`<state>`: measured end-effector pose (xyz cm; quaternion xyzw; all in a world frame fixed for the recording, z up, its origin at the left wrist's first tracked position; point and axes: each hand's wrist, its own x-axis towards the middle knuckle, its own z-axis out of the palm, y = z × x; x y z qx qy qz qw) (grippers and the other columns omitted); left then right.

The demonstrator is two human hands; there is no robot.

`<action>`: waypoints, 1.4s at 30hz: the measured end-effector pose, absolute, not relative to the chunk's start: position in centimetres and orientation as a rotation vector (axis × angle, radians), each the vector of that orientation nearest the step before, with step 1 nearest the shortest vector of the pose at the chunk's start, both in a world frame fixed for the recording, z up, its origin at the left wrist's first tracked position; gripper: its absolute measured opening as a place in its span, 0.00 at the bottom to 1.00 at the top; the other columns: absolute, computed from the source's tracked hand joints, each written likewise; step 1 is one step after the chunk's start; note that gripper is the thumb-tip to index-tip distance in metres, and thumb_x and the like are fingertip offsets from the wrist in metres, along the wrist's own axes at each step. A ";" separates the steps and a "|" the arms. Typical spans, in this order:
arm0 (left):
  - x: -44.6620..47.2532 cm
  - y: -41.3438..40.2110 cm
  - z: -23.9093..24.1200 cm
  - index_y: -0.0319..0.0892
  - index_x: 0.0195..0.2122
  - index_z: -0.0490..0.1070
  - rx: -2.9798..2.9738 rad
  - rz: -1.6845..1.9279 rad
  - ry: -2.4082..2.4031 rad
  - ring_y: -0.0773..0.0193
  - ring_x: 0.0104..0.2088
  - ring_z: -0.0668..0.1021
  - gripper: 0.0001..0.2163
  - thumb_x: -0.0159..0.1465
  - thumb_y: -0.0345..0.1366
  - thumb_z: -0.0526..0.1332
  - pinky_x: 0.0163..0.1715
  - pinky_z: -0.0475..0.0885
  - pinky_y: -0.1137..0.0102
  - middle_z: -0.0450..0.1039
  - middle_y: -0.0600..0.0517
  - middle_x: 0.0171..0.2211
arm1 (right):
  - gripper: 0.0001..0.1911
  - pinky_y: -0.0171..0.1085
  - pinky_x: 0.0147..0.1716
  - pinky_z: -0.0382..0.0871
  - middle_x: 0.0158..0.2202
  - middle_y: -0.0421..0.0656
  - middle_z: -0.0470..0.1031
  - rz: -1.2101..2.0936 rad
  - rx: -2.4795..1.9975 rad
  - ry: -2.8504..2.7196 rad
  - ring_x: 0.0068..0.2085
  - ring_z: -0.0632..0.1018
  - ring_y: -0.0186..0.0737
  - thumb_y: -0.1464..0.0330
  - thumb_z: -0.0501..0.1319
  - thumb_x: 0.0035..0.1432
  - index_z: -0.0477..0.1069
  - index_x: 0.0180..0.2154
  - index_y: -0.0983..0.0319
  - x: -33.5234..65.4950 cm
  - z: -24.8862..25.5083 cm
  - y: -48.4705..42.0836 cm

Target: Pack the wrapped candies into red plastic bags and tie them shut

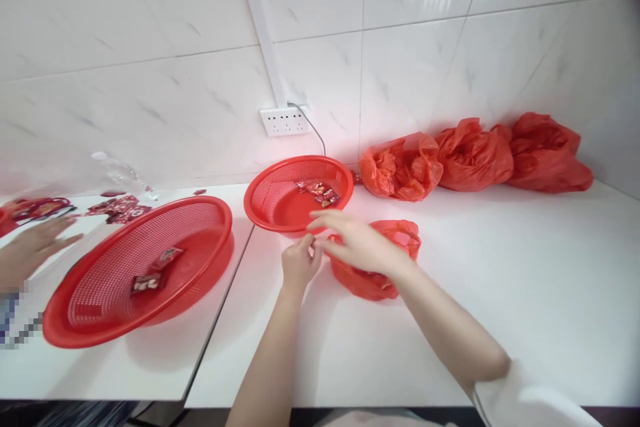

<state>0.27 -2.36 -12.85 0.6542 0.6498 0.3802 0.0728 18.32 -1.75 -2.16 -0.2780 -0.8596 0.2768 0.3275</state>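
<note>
My left hand is closed, its fingertips pinched together at the left edge of an open red plastic bag. What those fingers hold, if anything, is hidden. Over the bag, my right hand reaches leftward with its fingers stretched out and slightly apart, the tips close to my left hand. Just beyond both hands stands a round red plastic basket with mesh sides. Several small wrapped packets lie inside it, toward the right. My right forearm partly covers the bag.
At left, a larger red basket sits tilted, with a few packets inside. Another person's hand is beside it. Red packets lie behind. Three full red bags line the wall. A socket strip has a cable.
</note>
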 end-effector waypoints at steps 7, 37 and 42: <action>2.3 -1.9 -12.9 0.43 0.30 0.70 2.002 0.878 1.823 0.62 0.28 0.74 0.14 0.64 0.47 0.56 0.29 0.64 0.69 0.74 0.52 0.27 | 0.19 0.57 0.50 0.65 0.48 0.57 0.76 0.102 -1.799 -2.233 0.51 0.75 0.61 0.67 0.66 0.52 0.73 0.47 0.66 27.4 -1.5 -1.4; 5.5 -2.7 0.1 0.44 0.37 0.73 1.580 0.894 1.010 0.66 0.29 0.73 0.08 0.57 0.36 0.66 0.26 0.71 0.73 0.68 0.54 0.27 | 0.20 0.50 0.60 0.62 0.54 0.43 0.74 0.366 -0.448 -2.070 0.58 0.71 0.43 0.78 0.53 0.59 0.72 0.48 0.55 22.4 -1.4 -1.2; 5.8 -1.9 -0.8 0.43 0.29 0.67 1.278 0.997 1.049 0.74 0.15 0.55 0.12 0.62 0.46 0.60 0.14 0.53 0.76 0.49 0.61 0.15 | 0.19 0.47 0.59 0.64 0.58 0.46 0.70 0.706 -0.519 -2.023 0.60 0.69 0.42 0.74 0.54 0.62 0.68 0.54 0.56 22.9 -1.1 -1.0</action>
